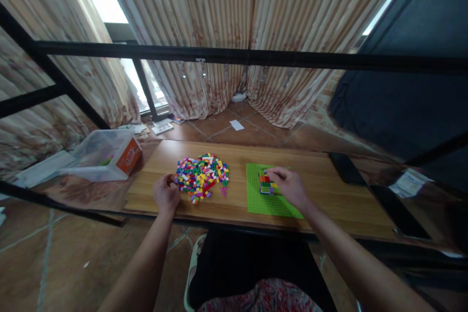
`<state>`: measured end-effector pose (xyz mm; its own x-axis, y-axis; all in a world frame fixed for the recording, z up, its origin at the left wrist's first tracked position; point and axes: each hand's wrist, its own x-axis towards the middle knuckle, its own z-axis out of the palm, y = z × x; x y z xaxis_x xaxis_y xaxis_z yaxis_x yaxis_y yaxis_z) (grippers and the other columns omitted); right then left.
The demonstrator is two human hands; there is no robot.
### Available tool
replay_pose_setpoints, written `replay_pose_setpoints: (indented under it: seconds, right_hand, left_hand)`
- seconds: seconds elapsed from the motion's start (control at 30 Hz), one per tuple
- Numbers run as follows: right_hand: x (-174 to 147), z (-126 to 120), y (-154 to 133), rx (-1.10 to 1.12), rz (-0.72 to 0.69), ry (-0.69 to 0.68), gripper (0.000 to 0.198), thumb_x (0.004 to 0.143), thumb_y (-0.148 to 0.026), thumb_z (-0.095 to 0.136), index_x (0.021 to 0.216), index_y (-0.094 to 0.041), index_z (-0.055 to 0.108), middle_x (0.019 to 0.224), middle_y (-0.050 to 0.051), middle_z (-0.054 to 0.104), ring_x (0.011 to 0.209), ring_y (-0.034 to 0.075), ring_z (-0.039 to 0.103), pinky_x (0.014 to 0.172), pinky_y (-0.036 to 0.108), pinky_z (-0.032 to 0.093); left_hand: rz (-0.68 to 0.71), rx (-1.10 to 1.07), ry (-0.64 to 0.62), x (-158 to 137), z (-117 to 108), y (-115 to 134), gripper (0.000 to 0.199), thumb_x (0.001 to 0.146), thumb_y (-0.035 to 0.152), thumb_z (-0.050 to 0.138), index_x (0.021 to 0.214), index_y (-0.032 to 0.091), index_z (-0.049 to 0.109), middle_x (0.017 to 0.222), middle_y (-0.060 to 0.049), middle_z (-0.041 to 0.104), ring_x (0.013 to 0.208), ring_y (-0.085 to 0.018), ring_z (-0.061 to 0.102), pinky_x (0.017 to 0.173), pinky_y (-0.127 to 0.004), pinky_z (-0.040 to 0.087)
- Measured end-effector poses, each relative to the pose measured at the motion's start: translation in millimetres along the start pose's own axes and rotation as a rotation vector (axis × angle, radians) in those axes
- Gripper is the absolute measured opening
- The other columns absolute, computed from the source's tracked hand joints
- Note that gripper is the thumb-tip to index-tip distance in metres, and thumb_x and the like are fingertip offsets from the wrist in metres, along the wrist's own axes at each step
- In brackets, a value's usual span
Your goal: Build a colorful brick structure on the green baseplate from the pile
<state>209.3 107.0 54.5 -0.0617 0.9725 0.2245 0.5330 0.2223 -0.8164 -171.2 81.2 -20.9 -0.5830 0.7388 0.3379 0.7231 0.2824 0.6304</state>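
Right hand [289,187] bunched at the multicoloured plastic-brick build [267,185], green studded baseplate [255,201] beneath; left hand [167,195] curls beside loose, multicoloured plastic bricks [201,176]; whether either's pinching anything, can't tell!

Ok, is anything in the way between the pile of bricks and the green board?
Nothing visible: just wooden table lies between the pile of bricks and the green board. The left hand is at the pile's left edge, the right hand over the board.

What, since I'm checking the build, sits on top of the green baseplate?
On the green baseplate is a multicoloured brick build. The right hand hides part of it, and the surface beneath the build cannot be seen.
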Motion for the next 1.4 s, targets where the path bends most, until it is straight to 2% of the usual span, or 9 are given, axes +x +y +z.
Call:
replay_pose_setpoints:
  seconds: [0.13, 0.23, 0.33, 0.5, 0.6, 0.8, 1.0, 1.27, 1.4]
  right_hand:
    - [-30.4, 57.8, -20.1, -0.059, -0.084, -0.224, 0.018, 0.085, -0.028, 0.054, 0.086, -0.025, 0.072, 0.091, 0.003, 0.075, 0.084, 0.020, 0.068, 0.078, 0.033, 0.052]
    - [-27.9, 87.4, -31.7, -0.134, -0.127, -0.291, 0.021, 0.087, -0.025, 0.051, 0.088, -0.025, 0.072, 0.093, 0.003, 0.074, 0.083, 0.019, 0.067, 0.077, 0.032, 0.050]
    - [-3.1, 106.1, -39.6, -0.235, -0.157, -0.312, 0.022, 0.088, -0.025, 0.051, 0.090, -0.025, 0.072, 0.093, 0.003, 0.073, 0.083, 0.019, 0.066, 0.075, 0.030, 0.048]
    - [60.9, 136.2, -58.5, -0.435, -0.209, -0.301, 0.024, 0.090, -0.024, 0.050, 0.096, -0.022, 0.073, 0.099, 0.006, 0.072, 0.092, 0.019, 0.063, 0.080, 0.028, 0.045]
    - [92.2, 158.0, -70.2, -0.544, -0.250, -0.365, 0.026, 0.090, -0.023, 0.049, 0.101, -0.022, 0.073, 0.104, 0.007, 0.070, 0.095, 0.020, 0.063, 0.081, 0.028, 0.044]
    - [117.2, 190.9, -70.5, -0.616, -0.307, -0.455, 0.024, 0.088, -0.024, 0.054, 0.102, -0.020, 0.073, 0.107, 0.010, 0.068, 0.100, 0.022, 0.060, 0.084, 0.028, 0.043]
    - [108.9, 188.7, -55.0, -0.628, -0.341, -0.517, 0.023, 0.087, -0.021, 0.056, 0.103, -0.019, 0.073, 0.105, 0.011, 0.065, 0.100, 0.021, 0.059, 0.086, 0.028, 0.042]
    - [83.0, 149.7, -28.3, -0.564, -0.357, -0.530, 0.019, 0.083, -0.015, 0.059, 0.091, -0.021, 0.075, 0.095, 0.007, 0.068, 0.090, 0.019, 0.060, 0.081, 0.028, 0.041]
    - [60.0, 137.4, -26.4, -0.471, -0.377, -0.488, 0.018, 0.083, -0.015, 0.059, 0.088, -0.022, 0.075, 0.094, 0.005, 0.068, 0.088, 0.018, 0.059, 0.079, 0.029, 0.042]
  left_hand:
    - [-0.002, -0.001, 0.006, -1.4, 2.6, -2.5, 0.031, 0.074, 0.013, 0.045, 0.095, 0.014, 0.067, 0.097, -0.012, 0.069, 0.096, -0.024, 0.061, 0.089, -0.038, 0.047]
    - [-0.013, -0.017, 0.016, -2.4, 3.5, -3.9, 0.031, 0.074, 0.012, 0.045, 0.095, 0.015, 0.067, 0.097, -0.011, 0.069, 0.098, -0.025, 0.061, 0.090, -0.038, 0.047]
    - [-0.025, -0.040, 0.018, -3.3, 3.9, -4.2, 0.031, 0.074, 0.011, 0.045, 0.095, 0.016, 0.067, 0.097, -0.011, 0.069, 0.099, -0.025, 0.061, 0.090, -0.038, 0.047]
    - [-0.026, -0.059, 0.025, -4.8, 4.8, -5.1, 0.031, 0.074, 0.011, 0.045, 0.096, 0.015, 0.067, 0.098, -0.012, 0.068, 0.101, -0.025, 0.061, 0.092, -0.038, 0.046]
    - [-0.033, -0.075, 0.026, -5.6, 5.2, -5.9, 0.031, 0.074, 0.010, 0.045, 0.096, 0.015, 0.067, 0.099, -0.012, 0.069, 0.101, -0.026, 0.061, 0.092, -0.039, 0.047]
    - [-0.038, -0.094, 0.032, -7.4, 5.2, -6.4, 0.031, 0.075, 0.010, 0.046, 0.096, 0.017, 0.067, 0.101, -0.012, 0.068, 0.102, -0.026, 0.060, 0.094, -0.039, 0.046]
    - [-0.042, -0.115, 0.020, -8.3, 5.2, -5.3, 0.030, 0.075, 0.009, 0.046, 0.097, 0.016, 0.067, 0.100, -0.011, 0.068, 0.101, -0.025, 0.060, 0.093, -0.038, 0.047]
    - [-0.041, -0.072, 0.029, -8.2, 6.2, -3.8, 0.033, 0.073, 0.008, 0.046, 0.098, 0.014, 0.067, 0.101, -0.010, 0.069, 0.100, -0.024, 0.060, 0.094, -0.037, 0.046]
    - [-0.032, -0.071, 0.038, -7.8, 7.5, -4.4, 0.033, 0.073, 0.009, 0.046, 0.098, 0.013, 0.068, 0.100, -0.011, 0.069, 0.099, -0.024, 0.060, 0.093, -0.037, 0.047]
